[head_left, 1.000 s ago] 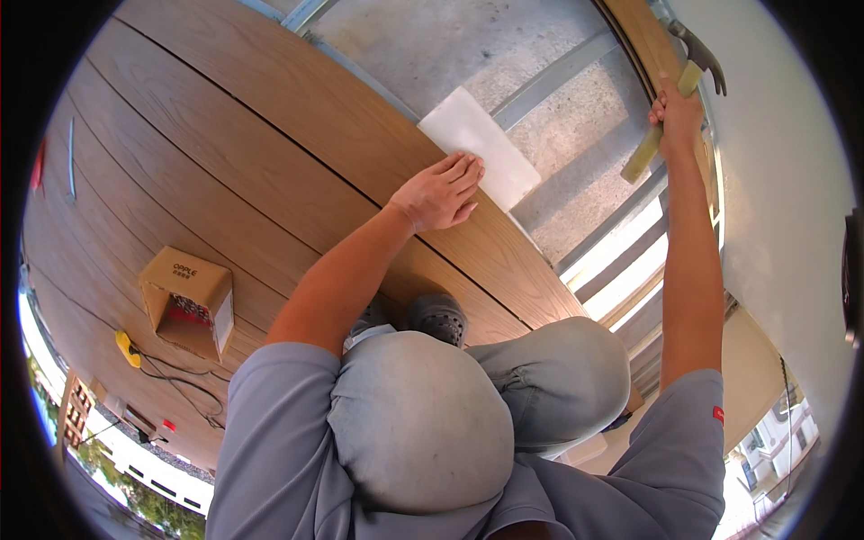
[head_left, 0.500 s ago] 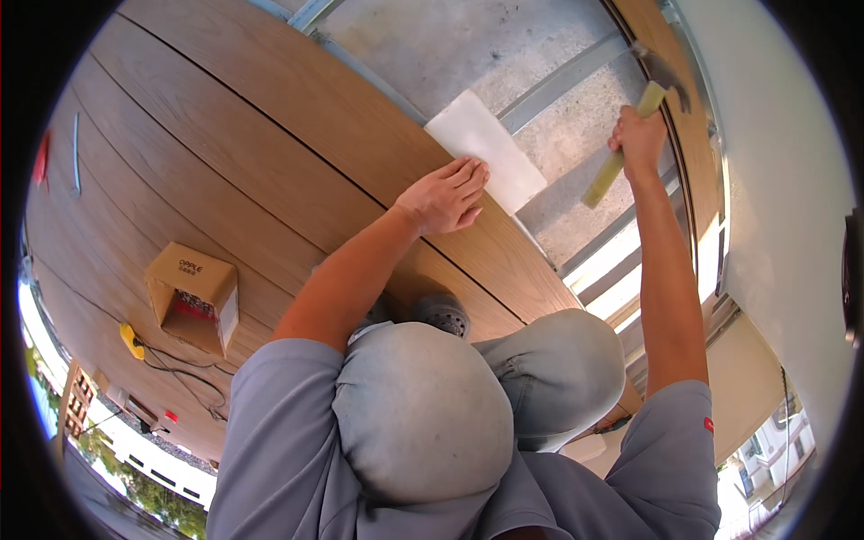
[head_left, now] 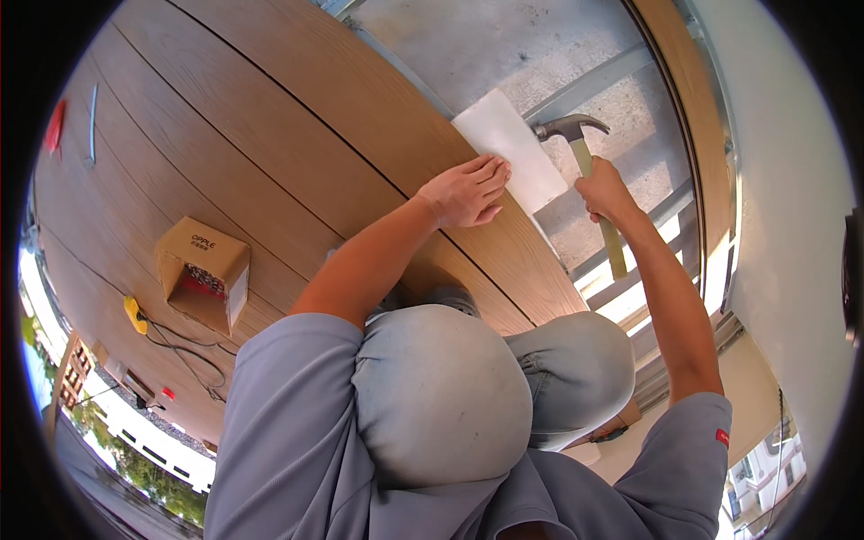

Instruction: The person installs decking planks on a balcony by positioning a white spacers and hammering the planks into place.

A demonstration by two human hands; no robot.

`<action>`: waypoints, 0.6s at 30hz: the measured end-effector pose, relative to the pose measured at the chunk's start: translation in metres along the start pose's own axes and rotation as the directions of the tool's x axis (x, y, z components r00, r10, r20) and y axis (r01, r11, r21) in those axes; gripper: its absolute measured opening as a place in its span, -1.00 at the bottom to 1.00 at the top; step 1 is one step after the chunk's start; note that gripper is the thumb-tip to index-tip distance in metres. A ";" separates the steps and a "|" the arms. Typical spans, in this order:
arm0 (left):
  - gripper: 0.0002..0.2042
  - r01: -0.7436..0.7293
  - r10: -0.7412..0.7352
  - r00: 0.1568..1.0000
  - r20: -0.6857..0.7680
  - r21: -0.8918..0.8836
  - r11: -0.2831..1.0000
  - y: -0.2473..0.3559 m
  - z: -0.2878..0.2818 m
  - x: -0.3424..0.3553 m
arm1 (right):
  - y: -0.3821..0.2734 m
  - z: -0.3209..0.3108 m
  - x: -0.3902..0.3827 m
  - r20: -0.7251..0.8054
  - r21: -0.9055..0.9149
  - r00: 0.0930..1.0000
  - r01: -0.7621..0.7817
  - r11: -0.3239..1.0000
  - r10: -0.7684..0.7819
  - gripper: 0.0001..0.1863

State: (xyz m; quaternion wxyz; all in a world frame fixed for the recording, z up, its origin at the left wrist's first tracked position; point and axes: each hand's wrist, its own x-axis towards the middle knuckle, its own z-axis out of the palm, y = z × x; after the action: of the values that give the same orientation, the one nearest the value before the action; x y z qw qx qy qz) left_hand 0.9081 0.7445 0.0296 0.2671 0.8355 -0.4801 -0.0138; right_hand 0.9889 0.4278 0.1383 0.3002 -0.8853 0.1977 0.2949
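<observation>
Your right hand (head_left: 605, 191) clamped round claw hammer (head_left: 583, 155) mid-handle, head beside white block (head_left: 511, 148). Left hand (head_left: 462, 193), fingers together, tips on block, at open edge of plank (head_left: 378, 108). Hammer likely head-heavy, rigid; hold handle low.

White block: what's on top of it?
The left hand lays its fingers over the white block, along the edge beside the wooden board, covering that stretch. The block's underside is hidden.

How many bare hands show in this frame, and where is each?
2: the left hand lies on the deck board, fingertips at the white slab; the right hand grips the hammer by its handle.
</observation>
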 end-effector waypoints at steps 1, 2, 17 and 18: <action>-0.49 0.006 -0.006 1.000 0.002 0.009 1.000 0.000 -0.001 0.002 | -0.005 -0.001 -0.002 0.143 -0.206 0.989 0.060 0.977 -0.031 -0.77; -0.49 0.003 -0.003 1.000 -0.003 0.015 1.000 0.001 0.000 0.004 | -0.011 -0.002 -0.002 0.284 -0.393 0.958 0.146 0.908 -0.031 -0.69; -0.49 -0.041 0.041 0.999 0.010 -0.006 0.999 0.003 -0.004 0.003 | -0.028 0.006 -0.005 0.281 -0.319 0.960 0.075 0.945 0.019 -0.70; -0.49 0.002 -0.002 1.000 0.010 0.027 1.000 0.002 -0.004 0.001 | -0.036 0.009 -0.009 0.284 -0.332 0.959 0.095 0.938 0.003 -0.74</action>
State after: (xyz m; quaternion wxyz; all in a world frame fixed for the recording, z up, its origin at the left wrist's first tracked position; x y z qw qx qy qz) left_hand 0.9081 0.7449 0.0343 0.2534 0.8395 -0.4806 -0.0119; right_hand 0.9971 0.4619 0.1527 0.1734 -0.8777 0.0779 0.4400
